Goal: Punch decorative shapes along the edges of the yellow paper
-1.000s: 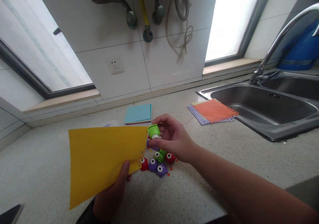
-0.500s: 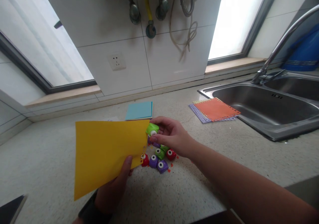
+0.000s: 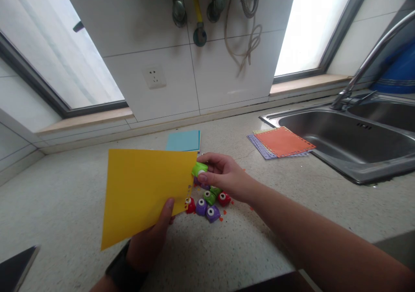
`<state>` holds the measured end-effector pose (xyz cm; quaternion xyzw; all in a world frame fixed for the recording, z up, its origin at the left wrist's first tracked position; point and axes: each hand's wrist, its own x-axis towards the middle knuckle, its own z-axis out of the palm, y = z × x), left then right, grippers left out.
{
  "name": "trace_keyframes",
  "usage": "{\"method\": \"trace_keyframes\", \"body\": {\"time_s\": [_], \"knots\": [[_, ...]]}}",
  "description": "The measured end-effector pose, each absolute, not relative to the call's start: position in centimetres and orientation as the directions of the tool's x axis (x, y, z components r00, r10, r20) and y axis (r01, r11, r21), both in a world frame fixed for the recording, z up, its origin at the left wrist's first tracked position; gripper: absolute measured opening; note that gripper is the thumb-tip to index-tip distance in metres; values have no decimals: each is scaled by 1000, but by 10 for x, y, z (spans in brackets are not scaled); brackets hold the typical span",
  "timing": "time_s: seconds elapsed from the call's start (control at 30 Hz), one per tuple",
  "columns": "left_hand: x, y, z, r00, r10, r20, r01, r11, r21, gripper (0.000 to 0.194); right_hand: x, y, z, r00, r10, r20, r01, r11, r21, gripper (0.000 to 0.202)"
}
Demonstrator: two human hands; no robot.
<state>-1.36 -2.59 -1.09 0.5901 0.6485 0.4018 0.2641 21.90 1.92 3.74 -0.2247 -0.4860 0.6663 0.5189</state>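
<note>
Head view. Shows yellow sheet (image 3: 145,192) turned slightly from a second ago, with left side drawn rightward and right edge still against green punch (image 3: 200,170); suggests fine adjustment of paper to punch. Shows small cut-outs (image 3: 187,201) low along that edge; cannot tell whether any is new, or whether paper sits inside the slot. Holds sheet above the worktop (image 3: 253,248), between rear and front edges, in left hand (image 3: 155,235), pinched with thumb on top and remaining fingers mostly hidden beneath. Grips green punch in right hand (image 3: 228,175), with fingers closed round it and forearm across the front edge at right. Includes, just beneath, clustered punches (image 3: 213,214); near the rear edge, blue paper (image 3: 183,140); beside the sink (image 3: 356,171), orange sheet (image 3: 282,141).
</note>
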Motion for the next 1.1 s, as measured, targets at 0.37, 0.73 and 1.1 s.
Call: {"method": "trace_keyframes", "body": {"time_s": [0.37, 0.73, 1.1], "knots": [[-11, -26, -7, -137, 985, 109, 517, -23, 856, 27, 221, 20, 38, -372, 912, 173, -361, 30, -932, 26], [-6, -26, -1, 26, 995, 98, 395, -100, 913, 32, 215, 21, 28, -451, 888, 87, -314, -66, -947, 22], [2, -26, 8, -39, 999, 0, 201, 8, 980, 31, 212, 19, 25, -491, 870, 35, -296, -129, -946, 28]]}}
